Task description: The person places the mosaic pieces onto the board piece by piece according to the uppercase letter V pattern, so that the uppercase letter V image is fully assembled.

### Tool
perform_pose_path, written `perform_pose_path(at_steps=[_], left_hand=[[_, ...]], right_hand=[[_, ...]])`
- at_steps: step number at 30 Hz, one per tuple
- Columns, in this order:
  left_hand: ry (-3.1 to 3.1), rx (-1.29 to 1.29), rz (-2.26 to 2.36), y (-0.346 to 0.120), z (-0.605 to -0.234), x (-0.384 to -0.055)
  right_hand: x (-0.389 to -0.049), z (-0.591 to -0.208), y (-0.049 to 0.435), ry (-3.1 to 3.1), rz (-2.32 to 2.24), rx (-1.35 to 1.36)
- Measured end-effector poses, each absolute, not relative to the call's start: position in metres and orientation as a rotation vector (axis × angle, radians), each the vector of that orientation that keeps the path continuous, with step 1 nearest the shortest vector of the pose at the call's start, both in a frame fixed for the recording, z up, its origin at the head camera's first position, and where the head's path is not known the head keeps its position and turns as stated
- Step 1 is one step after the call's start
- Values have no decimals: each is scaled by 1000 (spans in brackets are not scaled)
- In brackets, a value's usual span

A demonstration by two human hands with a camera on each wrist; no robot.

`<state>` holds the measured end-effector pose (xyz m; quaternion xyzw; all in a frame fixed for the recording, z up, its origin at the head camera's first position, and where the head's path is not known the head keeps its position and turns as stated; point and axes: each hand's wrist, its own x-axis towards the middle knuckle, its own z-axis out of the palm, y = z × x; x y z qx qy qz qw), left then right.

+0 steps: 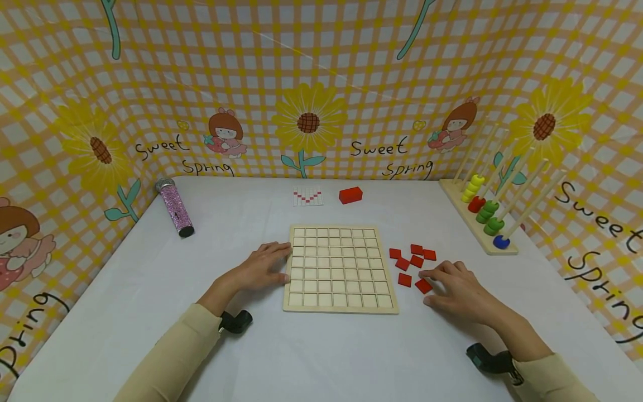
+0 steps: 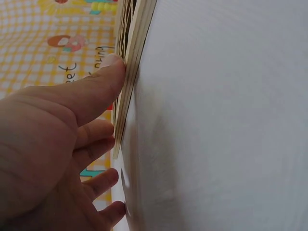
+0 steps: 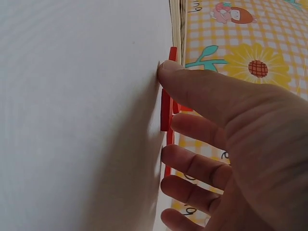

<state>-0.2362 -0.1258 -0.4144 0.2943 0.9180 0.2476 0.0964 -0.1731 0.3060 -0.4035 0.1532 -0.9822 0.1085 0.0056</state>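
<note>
A square wooden grid board (image 1: 341,309) lies flat on the white table. My left hand (image 1: 261,266) rests at its left edge, fingers spread. In the left wrist view the thumb (image 2: 108,79) meets the side of the board (image 2: 137,43). To the right of the board several thin red square tiles (image 1: 404,280) lie scattered. My right hand (image 1: 459,293) is over the nearest red tile (image 1: 423,286), index fingertip at its edge and thumb just below it. From the right wrist, that tile (image 3: 165,110) shows between the spread thumb and fingers.
At the back lie a pattern card (image 1: 308,196) with red marks and a red block (image 1: 350,195). A glittery pink microphone (image 1: 176,209) lies at the back left. On the right stands a wooden peg rack (image 1: 474,223) with coloured beads. A patterned cloth (image 1: 311,67) hangs around the table.
</note>
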Motion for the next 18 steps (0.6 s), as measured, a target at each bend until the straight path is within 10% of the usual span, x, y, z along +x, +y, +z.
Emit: perform_pose_path(at_steps=[18], left_hand=[[2689,845,718,-128,-420,-239]], right_hand=[[-173,-404,312,-3068,430,469]])
